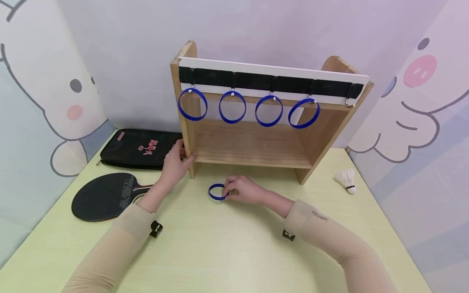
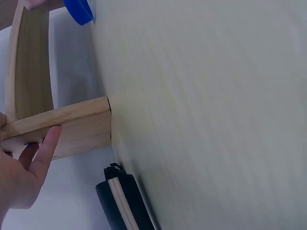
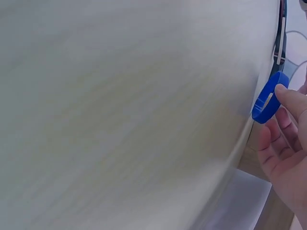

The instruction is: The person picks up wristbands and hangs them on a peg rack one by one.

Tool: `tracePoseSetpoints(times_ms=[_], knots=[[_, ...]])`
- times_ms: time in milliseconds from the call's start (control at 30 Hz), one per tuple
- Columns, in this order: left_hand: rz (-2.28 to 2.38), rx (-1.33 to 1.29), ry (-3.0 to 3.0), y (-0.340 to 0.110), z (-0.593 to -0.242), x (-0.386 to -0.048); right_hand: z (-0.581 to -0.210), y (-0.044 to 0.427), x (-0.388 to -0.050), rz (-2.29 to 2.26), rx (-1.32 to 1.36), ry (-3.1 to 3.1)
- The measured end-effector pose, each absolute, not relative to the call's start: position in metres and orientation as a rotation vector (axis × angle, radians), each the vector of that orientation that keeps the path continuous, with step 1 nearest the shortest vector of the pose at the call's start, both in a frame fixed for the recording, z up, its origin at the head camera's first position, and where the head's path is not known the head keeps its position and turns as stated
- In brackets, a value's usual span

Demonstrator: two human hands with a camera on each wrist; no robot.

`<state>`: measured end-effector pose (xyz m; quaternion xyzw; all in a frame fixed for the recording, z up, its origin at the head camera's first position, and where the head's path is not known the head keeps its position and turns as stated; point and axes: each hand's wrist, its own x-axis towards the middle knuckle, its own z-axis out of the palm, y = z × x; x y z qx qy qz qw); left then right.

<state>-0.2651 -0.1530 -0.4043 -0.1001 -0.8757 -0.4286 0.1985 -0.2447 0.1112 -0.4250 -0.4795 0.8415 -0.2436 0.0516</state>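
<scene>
A small wooden shelf [image 1: 253, 144] stands at the back of the table, and my left hand [image 1: 174, 165] grips the lower part of its left side panel. The left wrist view shows those fingers [image 2: 48, 143] against the panel's outer face. In front of the shelf, my right hand [image 1: 244, 190] pinches a blue ring [image 1: 216, 198] by its right side, between thumb and fingers; the right wrist view shows this ring [image 3: 263, 116] tilted. Several similar blue rings [image 1: 193, 118] hang from metal hooks along the shelf's top front. The rightmost hook [image 1: 350, 104] carries no ring.
A white board [image 1: 256, 69] with a black strip spans the shelf's top. Left of the shelf lie a black zipped case [image 1: 126, 148] and a black table tennis bat [image 1: 102, 197]. A shuttlecock [image 1: 346, 180] lies on the right of the table [image 1: 234, 252].
</scene>
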Motion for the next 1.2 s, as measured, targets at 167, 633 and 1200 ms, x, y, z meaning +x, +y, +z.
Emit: tracePoseSetpoints(times_ms=[167,633,1200], knots=[[-1.2,-0.287,-2.444,-0.153,-0.404,-0.264,-0.42,0.116,-0.238,-0.787,-1.426,2.536],[-1.196,-0.304,-2.434,-0.154,-0.404,-0.264,-0.401,0.138,-0.227,-0.912,-1.322,2.51],[-1.206,-0.299,-2.445,-0.153,-0.402,-0.264,-0.358,0.171,-0.217,-1.018,-1.186,2.67]])
